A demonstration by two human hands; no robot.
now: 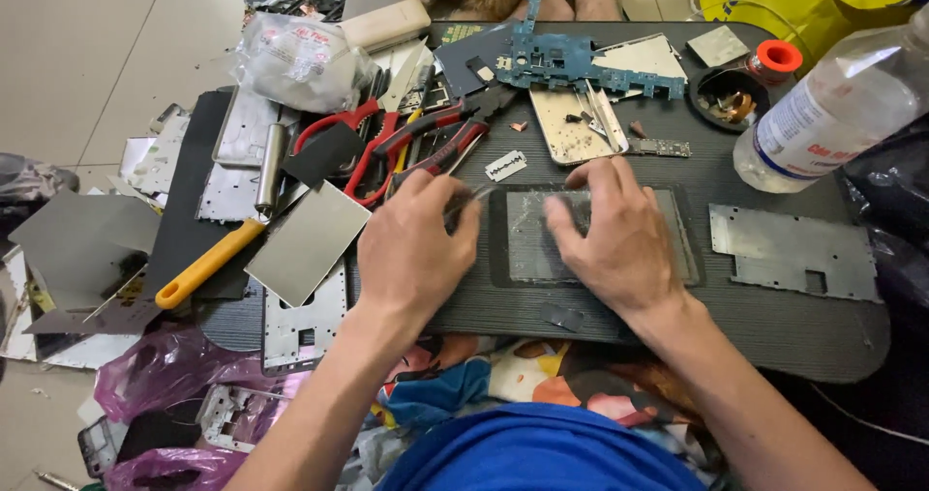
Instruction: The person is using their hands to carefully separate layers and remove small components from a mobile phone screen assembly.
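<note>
both hands work at the near middle of a dark ribbed lap table (774,327). the right hand (619,235) lies flat, fingers spread and released, pressing on a cracked phone screen panel (677,244) that lies flat just in from the table's near edge. the left hand (421,244) is clenched around a thin metal tool (476,196) whose tip meets the panel's left edge. just beyond the panel lies a small razor blade (505,166). toward the far right corner a clear plastic bottle (832,104) lies tilted, with a white label bearing red and blue print. near the far left corner, a crumpled clear bag (295,60) with red print sits above red-handled pliers (387,148). a blue circuit board (571,60) lies at the far edge.
</note>
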